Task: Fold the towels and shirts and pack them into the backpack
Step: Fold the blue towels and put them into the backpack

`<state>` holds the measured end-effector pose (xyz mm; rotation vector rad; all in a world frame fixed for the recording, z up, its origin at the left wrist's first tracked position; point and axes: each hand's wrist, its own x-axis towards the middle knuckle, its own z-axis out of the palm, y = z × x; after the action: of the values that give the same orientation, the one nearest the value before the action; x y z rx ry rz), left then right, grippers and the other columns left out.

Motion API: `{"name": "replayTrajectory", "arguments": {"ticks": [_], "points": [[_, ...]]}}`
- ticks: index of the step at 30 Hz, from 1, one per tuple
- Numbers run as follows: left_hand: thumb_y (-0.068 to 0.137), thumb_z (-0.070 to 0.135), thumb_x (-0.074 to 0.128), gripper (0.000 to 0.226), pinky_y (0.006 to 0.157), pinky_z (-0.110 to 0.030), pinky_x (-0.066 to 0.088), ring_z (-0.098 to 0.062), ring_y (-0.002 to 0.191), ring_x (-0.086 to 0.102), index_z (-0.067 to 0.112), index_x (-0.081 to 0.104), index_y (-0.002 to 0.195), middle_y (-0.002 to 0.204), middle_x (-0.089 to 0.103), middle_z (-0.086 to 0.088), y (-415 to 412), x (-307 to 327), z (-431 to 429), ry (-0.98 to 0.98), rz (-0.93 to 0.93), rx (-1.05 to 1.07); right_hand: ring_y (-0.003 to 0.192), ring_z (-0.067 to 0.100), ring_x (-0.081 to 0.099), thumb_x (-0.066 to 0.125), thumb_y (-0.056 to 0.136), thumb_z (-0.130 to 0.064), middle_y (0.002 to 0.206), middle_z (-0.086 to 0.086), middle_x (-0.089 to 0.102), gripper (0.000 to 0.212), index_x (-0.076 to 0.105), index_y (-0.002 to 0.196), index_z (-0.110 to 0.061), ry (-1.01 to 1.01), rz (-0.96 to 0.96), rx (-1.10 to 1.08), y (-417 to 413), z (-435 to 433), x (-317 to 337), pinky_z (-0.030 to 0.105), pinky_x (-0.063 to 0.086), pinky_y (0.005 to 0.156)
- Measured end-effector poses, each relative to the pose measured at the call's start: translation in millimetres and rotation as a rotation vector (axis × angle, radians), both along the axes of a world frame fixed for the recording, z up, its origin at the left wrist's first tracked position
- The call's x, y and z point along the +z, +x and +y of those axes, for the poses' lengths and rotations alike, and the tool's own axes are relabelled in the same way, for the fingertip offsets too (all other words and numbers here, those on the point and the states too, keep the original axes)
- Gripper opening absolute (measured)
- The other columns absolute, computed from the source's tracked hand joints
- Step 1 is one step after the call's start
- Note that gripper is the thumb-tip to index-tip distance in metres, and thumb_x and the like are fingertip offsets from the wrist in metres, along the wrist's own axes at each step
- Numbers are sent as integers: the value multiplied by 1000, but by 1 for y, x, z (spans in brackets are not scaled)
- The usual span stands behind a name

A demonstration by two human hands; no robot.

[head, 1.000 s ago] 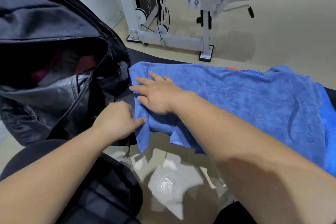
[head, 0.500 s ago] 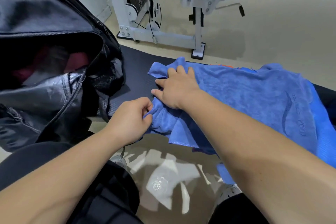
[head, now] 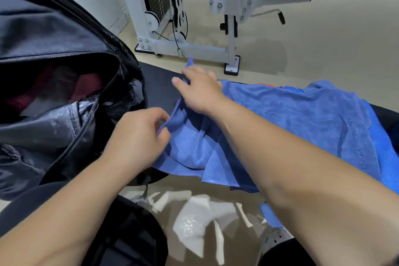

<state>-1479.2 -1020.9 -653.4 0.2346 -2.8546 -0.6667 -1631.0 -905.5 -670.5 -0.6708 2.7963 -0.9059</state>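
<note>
The left hand (head: 138, 136) pinches the blue towel's (head: 302, 119) near corner and the right hand (head: 200, 90) grips its far corner. The open backpack (head: 54, 34) sits just left of both hands, and a weight machine (head: 190, 49) stands beyond them.

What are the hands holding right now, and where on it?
Both hold the blue towel at its end by the backpack: the left hand pinches the near edge, the right hand grips the far corner.
</note>
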Motion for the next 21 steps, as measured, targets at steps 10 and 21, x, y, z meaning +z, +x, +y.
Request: {"name": "replayTrajectory", "arguments": {"ticks": [10, 21], "points": [[79, 11, 63, 22, 53, -20, 38, -7, 50, 50, 29, 75, 84, 59, 62, 0, -2, 49, -6, 222, 110, 99, 110, 33, 56, 47, 104, -26, 139, 12, 58, 44, 45, 147, -17, -872, -731, -3, -4, -45, 39, 36, 43, 85], [68, 14, 67, 34, 64, -28, 42, -15, 58, 51, 29, 76, 98, 67, 59, -1, -26, 65, 78, 682, -130, -214, 94, 9, 66, 54, 103, -28, 123, -13, 67, 38, 58, 140, -26, -1034, -664, -182, -8, 83, 41, 25, 52, 76]]}}
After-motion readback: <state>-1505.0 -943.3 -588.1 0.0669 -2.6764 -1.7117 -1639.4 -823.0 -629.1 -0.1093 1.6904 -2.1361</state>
